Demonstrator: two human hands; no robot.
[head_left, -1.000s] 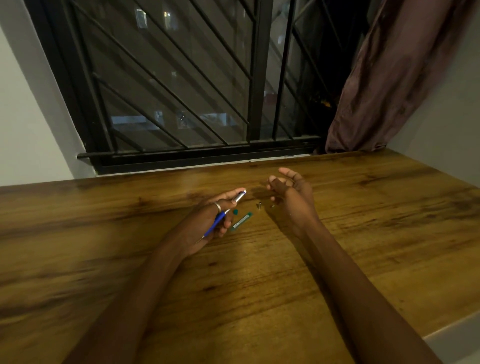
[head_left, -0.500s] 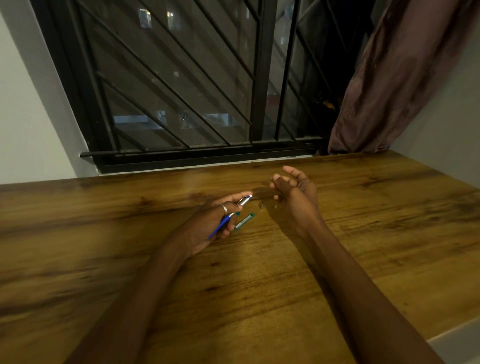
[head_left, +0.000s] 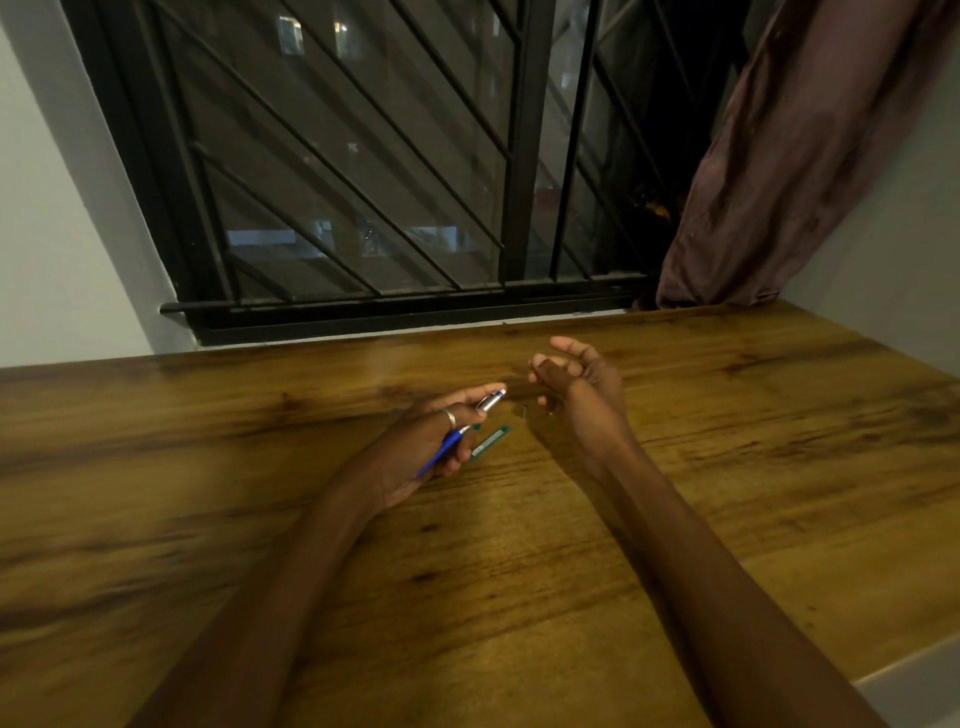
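My left hand (head_left: 431, 447) grips a blue mechanical pencil (head_left: 457, 436), its silver tip pointing up and right past my fingertips. A ring shows on one finger. Beside that hand a small green lead case (head_left: 491, 441) lies on the wooden table (head_left: 519, 571). A tiny metal part (head_left: 523, 412) sits on the wood between my hands. My right hand (head_left: 582, 387) rests on its edge to the right, palm turned left, fingers loosely curled. Whether its fingertips pinch anything is too small to tell.
A black barred window (head_left: 363, 182) runs along the table's far edge. A brown curtain (head_left: 779, 171) hangs at the back right, touching the table. White walls stand left and right. The table's near right edge shows at the lower right.
Both hands have stayed almost where they were. My right fingers have curled slightly closer together. The pencil remains in my left hand.
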